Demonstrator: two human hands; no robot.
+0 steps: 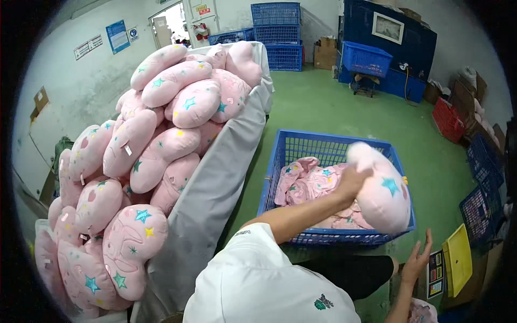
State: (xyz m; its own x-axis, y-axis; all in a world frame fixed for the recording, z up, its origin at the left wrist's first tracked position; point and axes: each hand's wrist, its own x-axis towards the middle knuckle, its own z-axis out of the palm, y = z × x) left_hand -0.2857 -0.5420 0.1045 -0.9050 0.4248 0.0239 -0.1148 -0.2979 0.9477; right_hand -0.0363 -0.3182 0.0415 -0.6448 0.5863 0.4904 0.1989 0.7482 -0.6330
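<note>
The left hand (355, 184) was closed on the side of a plump pillow (385, 196), its fingers bunched and pinching the plush; the pillow hung mostly to the right of those fingers, above the right part of the blue basket (318, 237); limp pink covers (315, 184) lay in the basket, below and left of the same fingers; the right hand (418, 264) held nothing, its fingers loosely spread, below and right of the pillow and apart from it; well left of the left fingers rose a pile (161, 156) of similar pillows, beside a grey cloth (210, 196); the step in hand seemed to be a one-handed lift of a single pillow; the next move, I judged, called for a firm left pinch and the free right fingers against the lower end, since so soft a thing could twist or slip.
</note>
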